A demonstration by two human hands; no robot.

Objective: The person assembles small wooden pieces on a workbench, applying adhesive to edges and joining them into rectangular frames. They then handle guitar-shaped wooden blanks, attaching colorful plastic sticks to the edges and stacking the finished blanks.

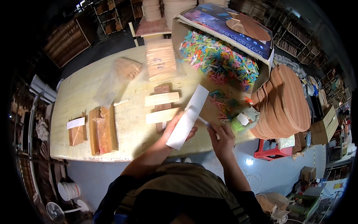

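My left hand [172, 127] grips a long pale rectangular board [193, 112] from below, fingertips showing at its right edge. The board is tilted above the table, its upper face bright with glare. In my right hand [223, 140] is a thin, light-coloured tool [202, 120], perhaps a brush, pinched in the fingers. Its end meets or nearly meets the board's right edge; I cannot tell which. Left of the board, two pale wooden strips [162, 99] lie across a brown wooden block [162, 89]. A green-and-white container [238, 122] stands near my right hand, beside a greyish-green cloth [253, 115].
A cardboard box [220, 23] of colourful small clothespins [218, 56] stands at the back, with loose ones spilled in front. Stacked curved brown wood sheets [283, 100] line the right side. Bagged thin wood strips [161, 59] and wooden blocks [110, 130] occupy the table's left half.
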